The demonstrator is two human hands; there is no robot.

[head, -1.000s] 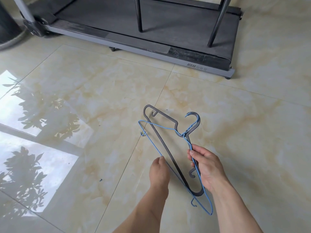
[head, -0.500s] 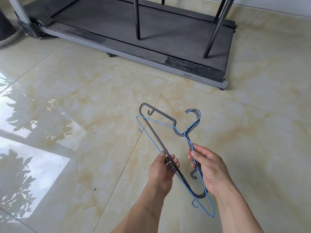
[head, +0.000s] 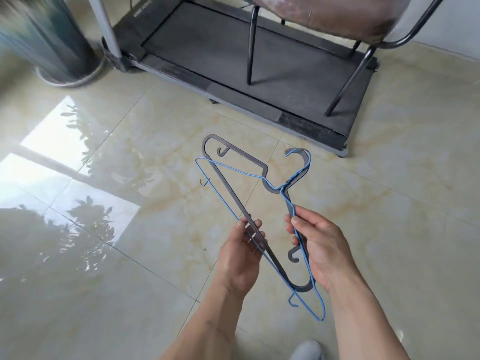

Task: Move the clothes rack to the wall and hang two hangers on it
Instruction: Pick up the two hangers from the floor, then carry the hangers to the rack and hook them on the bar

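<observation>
Head view looks down at your two hands holding both hangers together above the tiled floor [head: 130, 281]. Your right hand [head: 322, 248] is closed around one sloping arm of the pair, thumb on top, gripping the blue wire hanger [head: 233, 170] and the grey plastic hanger [head: 235, 153] where they lie against each other. Your left hand [head: 240, 255] has its fingers [head: 255, 227] curled loosely around the straight bottom bars, more steadying than clamping.

What matters for the coming move is how the pair lies: the long axis of the bottom bars runs from near your right wrist away and to the left, while both hooks sit overlapped at the far right, pointing away from you, beyond your right thumb. Your right hand is the nearer one to the hooks, so it looks the better hand to carry a hook onto a rail. The two hangers appear nested one on the other, so you will probably need to slide them apart before either goes up alone.

No clothes rack can be identified with certainty here. Ahead stands a treadmill [head: 259, 63] with dark chair legs [head: 250, 48] resting on its belt, and a grey upright pole [head: 106, 29] at its left corner. Neither hanger is hung yet.
</observation>
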